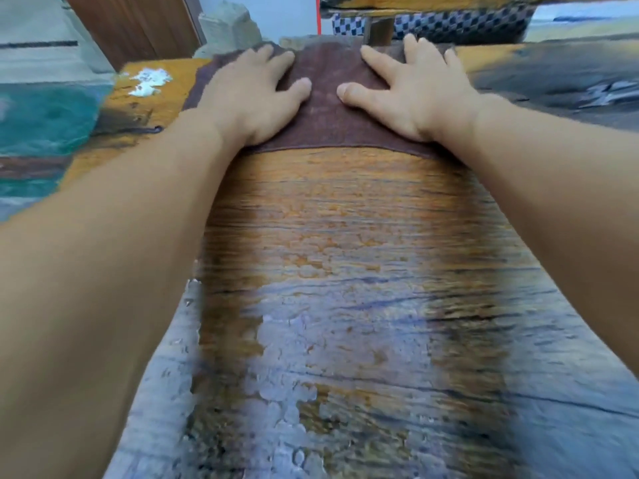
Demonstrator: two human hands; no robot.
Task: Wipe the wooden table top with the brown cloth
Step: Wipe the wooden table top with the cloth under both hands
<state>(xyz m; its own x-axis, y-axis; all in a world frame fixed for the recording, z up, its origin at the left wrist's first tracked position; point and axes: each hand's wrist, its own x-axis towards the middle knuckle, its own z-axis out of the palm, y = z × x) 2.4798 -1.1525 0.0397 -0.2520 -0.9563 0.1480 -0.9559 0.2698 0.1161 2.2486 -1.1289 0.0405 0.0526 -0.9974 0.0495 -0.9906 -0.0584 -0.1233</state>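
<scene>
Wet orange-brown wooden desk top (345, 236) fills the foreground; at its far edge lies a flat brown rectangular cloth (325, 122), pressed by left hand (249, 95) and right hand (415, 95), each grip apart, clamping nothing.

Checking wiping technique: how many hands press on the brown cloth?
2: the left hand lies flat on the left half of the brown cloth; the right hand on its right half.
</scene>
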